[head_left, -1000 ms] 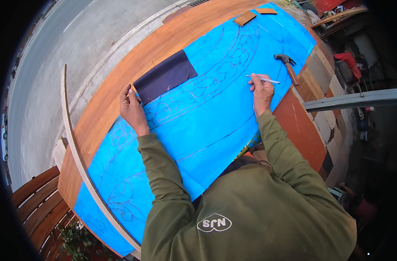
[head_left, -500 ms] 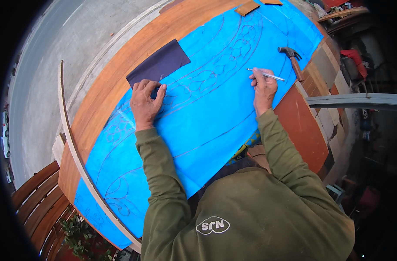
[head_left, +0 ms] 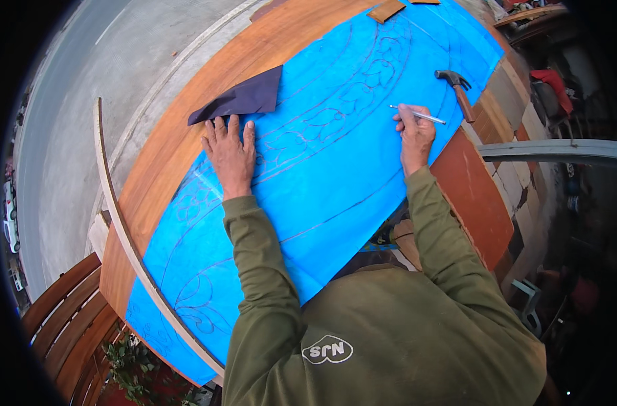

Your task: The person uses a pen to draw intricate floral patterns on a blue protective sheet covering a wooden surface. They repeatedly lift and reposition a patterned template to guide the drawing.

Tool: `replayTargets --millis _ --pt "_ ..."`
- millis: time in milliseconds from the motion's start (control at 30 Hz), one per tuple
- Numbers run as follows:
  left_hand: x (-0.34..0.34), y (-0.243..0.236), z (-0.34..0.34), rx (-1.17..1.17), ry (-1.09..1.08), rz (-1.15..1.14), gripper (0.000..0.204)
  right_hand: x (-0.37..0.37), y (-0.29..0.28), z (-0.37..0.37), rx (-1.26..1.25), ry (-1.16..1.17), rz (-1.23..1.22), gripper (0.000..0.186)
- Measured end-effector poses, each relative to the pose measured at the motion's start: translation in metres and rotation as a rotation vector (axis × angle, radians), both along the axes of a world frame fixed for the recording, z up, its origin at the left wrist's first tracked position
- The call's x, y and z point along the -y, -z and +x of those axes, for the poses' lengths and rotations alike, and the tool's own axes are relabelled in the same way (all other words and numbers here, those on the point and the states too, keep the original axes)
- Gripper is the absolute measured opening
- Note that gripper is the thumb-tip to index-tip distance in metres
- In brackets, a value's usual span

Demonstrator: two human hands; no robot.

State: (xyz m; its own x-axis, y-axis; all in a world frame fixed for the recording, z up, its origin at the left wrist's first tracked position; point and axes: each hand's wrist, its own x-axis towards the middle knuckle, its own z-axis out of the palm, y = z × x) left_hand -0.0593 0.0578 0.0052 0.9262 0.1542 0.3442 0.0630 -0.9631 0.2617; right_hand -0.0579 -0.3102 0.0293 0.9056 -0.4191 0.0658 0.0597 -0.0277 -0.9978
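Note:
A large blue sheet (head_left: 335, 196) with dark scrolling floral line drawings lies over a wooden board (head_left: 152, 155). On its far side rests a dark purple sheet (head_left: 247, 93), perhaps carbon paper, its near-left edge creased and lifted. My left hand (head_left: 232, 152) is open, fingers spread over the blue sheet, fingertips at the dark sheet's near edge. Above the blue sheet's right part, my right hand (head_left: 415, 135) pinches a slim silvery pen (head_left: 427, 117), its tip pointing left. A claw hammer (head_left: 457, 93) with a wooden handle lies beyond that hand, on the blue sheet's right edge.
A long thin curved wooden strip (head_left: 122, 230) crosses the board's left end. Small brown pieces (head_left: 386, 11) lie on the blue sheet's far edge. A reddish-brown panel (head_left: 474, 196) and a pale metal bar (head_left: 559, 150) are at the right. A slatted wooden bench (head_left: 68, 311) stands at lower left.
My left hand has gone from curled to spread flat. The dark sheet has shifted slightly left and its near edge has buckled. My right hand keeps the pen, barely moved.

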Motion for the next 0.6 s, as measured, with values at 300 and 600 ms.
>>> replayTargets --millis 300,600 --pt "-0.003 -0.021 0.042 0.092 -0.04 -0.017 0.041 -0.002 -0.001 0.002 -0.028 0.047 -0.039 0.025" --pt "-0.026 0.003 0.084 0.106 -0.111 0.039 0.044 -0.006 -0.001 0.002 -0.031 0.062 -0.063 0.022"
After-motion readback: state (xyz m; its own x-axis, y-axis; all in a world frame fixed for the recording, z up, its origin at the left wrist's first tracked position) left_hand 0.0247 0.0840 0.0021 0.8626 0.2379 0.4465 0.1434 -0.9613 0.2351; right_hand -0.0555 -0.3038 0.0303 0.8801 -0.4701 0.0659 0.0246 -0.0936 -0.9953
